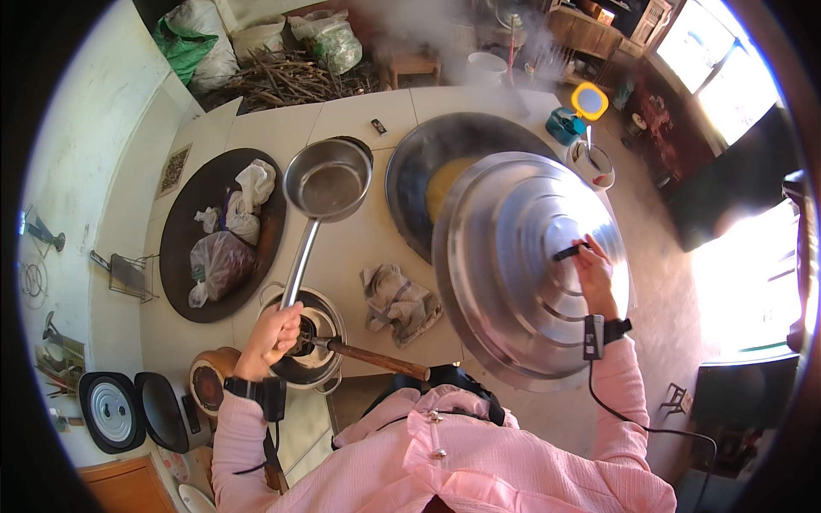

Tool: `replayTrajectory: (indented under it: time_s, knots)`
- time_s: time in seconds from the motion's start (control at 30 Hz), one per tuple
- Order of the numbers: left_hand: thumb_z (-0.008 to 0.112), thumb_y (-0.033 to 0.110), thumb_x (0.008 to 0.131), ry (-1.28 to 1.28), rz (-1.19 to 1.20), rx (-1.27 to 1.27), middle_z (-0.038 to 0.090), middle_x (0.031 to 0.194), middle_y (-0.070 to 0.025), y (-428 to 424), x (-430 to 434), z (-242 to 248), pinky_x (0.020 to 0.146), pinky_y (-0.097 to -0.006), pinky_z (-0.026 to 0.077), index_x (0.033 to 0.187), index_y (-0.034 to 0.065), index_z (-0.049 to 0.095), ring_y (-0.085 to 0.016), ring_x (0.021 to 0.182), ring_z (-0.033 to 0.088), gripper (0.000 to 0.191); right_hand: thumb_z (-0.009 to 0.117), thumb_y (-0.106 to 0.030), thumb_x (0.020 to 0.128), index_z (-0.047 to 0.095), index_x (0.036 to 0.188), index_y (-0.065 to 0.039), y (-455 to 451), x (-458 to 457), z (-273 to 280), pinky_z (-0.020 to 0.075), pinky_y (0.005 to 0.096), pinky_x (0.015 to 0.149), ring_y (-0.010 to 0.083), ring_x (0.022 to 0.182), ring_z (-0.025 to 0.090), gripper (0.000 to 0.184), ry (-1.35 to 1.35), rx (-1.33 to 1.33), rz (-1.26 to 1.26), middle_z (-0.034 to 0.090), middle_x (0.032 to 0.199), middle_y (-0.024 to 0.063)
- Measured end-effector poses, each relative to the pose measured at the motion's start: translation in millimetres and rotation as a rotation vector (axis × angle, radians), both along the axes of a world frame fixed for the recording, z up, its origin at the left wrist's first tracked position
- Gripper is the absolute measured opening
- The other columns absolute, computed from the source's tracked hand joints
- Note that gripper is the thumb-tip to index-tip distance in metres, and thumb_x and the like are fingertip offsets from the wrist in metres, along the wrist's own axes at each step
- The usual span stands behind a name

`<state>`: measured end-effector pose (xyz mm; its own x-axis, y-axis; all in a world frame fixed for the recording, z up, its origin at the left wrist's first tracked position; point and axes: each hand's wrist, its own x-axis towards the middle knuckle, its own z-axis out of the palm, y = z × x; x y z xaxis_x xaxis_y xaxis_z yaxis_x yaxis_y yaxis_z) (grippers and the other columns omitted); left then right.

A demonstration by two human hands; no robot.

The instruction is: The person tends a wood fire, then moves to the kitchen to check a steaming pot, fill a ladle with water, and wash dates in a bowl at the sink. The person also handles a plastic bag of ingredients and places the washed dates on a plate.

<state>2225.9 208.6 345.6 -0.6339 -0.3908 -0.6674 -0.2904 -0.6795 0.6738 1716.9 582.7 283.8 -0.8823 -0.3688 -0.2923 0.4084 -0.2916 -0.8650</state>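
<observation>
My left hand [276, 336] grips the metal handle of a ladle [327, 179], whose bowl hangs over the stove top between two large woks. By its dark handle, my right hand [591, 269] holds a big domed metal lid [507, 256], tilted and covering part of the right wok [410, 167]. Yellowish liquid [449, 179] shows inside that wok, and steam rises behind it. Below my left hand stands a metal pot [337, 314] with a wooden-handled utensil [378, 360] lying across it. A crumpled cloth [401, 304] rests on the tiles between my hands.
Plastic bags [221, 263] lie in the left wok [173, 256]. An open teal container [564, 125] and a white jar [600, 173] with a spoon stand at the right edge. An open rice cooker [163, 410] is at lower left. Firewood [282, 80] is piled beyond the stove.
</observation>
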Motion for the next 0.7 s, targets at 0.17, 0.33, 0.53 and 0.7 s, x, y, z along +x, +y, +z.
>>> replayTrajectory:
  time_s: [0.17, 0.33, 0.53, 0.7]
  knots:
    - [0.062, 0.024, 0.096, 0.020, 0.083, -0.001, 0.039, 0.059, 0.0077, 6.1, 46.5, 1.9, 0.034, -0.0194, 0.025, 0.076, 0.0152, 0.042, -0.002, 0.041, 0.032, 0.030, 0.057, 0.009, 0.088, 0.055, 0.128, 0.003, -90.0, 13.2, -5.1, 0.0577, 0.0330, 0.080, 0.0245, 0.096, 0.068, 0.040, -0.004, 0.018, 0.026, 0.066, 0.101, 0.0134]
    - [0.063, 0.023, 0.095, -0.030, 0.159, 0.010, 0.038, 0.059, 0.0076, 23.3, 78.1, -1.8, 0.034, -0.0195, 0.025, 0.076, 0.0152, 0.043, -0.002, 0.041, 0.032, 0.029, 0.058, 0.011, 0.086, 0.059, 0.122, 0.003, -168.5, 12.1, -11.1, 0.0583, 0.0307, 0.072, 0.0240, 0.091, 0.069, 0.037, -0.036, 0.026, 0.045, 0.066, 0.096, 0.0126]
    - [0.064, 0.022, 0.094, -0.078, 0.304, 0.002, 0.040, 0.059, 0.0058, 61.1, 87.4, -0.3, 0.034, -0.0207, 0.027, 0.078, 0.0136, 0.044, -0.003, 0.040, 0.034, 0.027, 0.060, 0.011, 0.085, 0.063, 0.117, 0.003, -233.4, -16.1, -34.5, 0.0576, 0.0292, 0.070, 0.0227, 0.085, 0.069, 0.034, 0.010, 0.095, 0.065, 0.066, 0.097, 0.0119]
    - [0.065, 0.023, 0.093, -0.121, 0.382, -0.005, 0.039, 0.058, 0.0043, 84.6, 81.5, 7.3, 0.034, -0.0211, 0.028, 0.077, 0.0122, 0.044, -0.005, 0.040, 0.034, 0.028, 0.060, 0.010, 0.085, 0.062, 0.118, 0.004, -263.4, -42.0, -44.1, 0.0560, 0.0293, 0.068, 0.0226, 0.085, 0.069, 0.034, -0.038, 0.113, 0.035, 0.065, 0.098, 0.0117]
